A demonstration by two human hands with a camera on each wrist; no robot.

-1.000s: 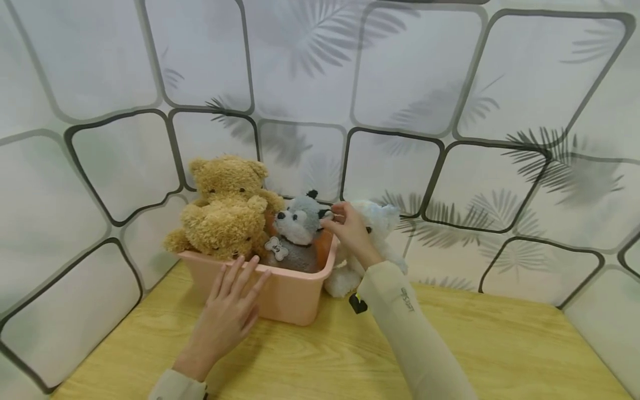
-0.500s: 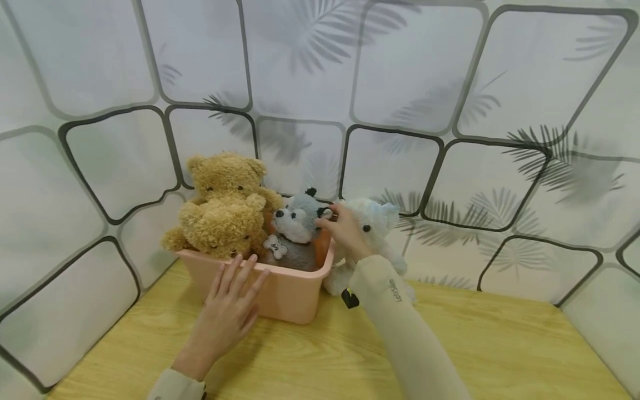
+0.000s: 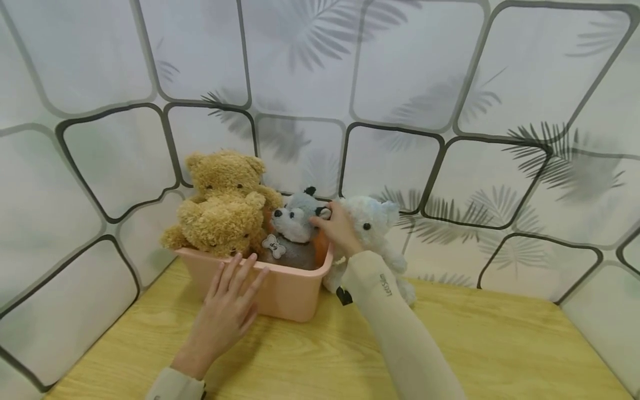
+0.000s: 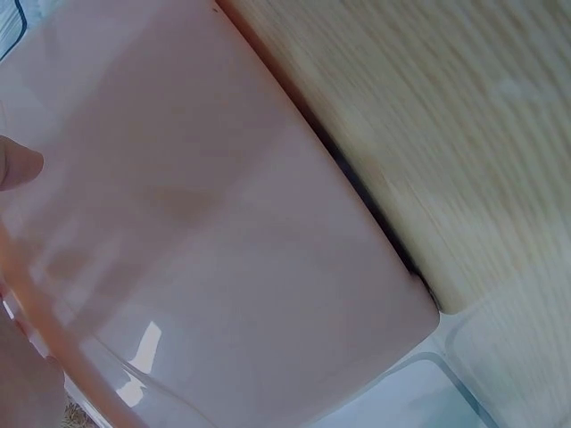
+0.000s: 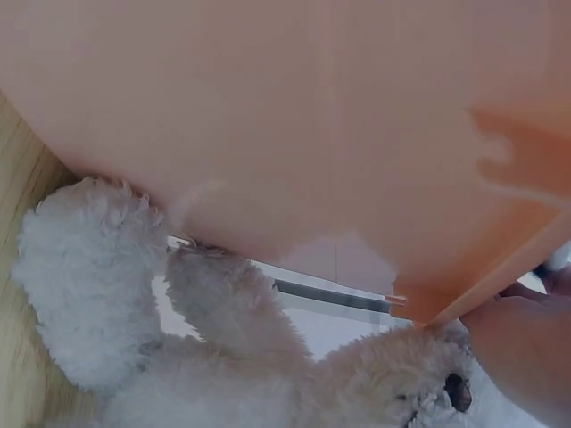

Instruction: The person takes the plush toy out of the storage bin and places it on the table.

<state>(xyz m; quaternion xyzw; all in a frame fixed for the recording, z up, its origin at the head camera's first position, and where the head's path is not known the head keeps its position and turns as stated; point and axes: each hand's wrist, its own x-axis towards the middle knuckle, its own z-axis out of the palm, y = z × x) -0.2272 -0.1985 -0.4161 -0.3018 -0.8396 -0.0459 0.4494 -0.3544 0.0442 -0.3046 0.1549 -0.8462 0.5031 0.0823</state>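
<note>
A pink plastic bin (image 3: 295,294) stands on the table, holding stuffed toys. In it a grey-and-white plush husky (image 3: 295,219) with a bone-shaped tag sits upright at the right end. My right hand (image 3: 342,228) reaches over the bin's right rim and grips the husky's head by the ear, thumb at its cheek, other fingers hidden behind. The fingers of my left hand (image 3: 225,303) lie straight over the bin's front rim. Two tan teddy bears, a rear one (image 3: 227,172) and a front one (image 3: 222,222) tipped face down, fill the left end.
A white plush toy (image 3: 370,222) sits outside the bin, against its right end, partly behind my right forearm. Its fluffy limbs (image 5: 89,285) touch the bin wall in the right wrist view. A patterned wall (image 3: 400,100) rises behind the wooden table (image 3: 490,344).
My right hand has shifted slightly left, closer in on the husky's head and ear. The left hand stays on the front rim, and the toys keep their places.
</note>
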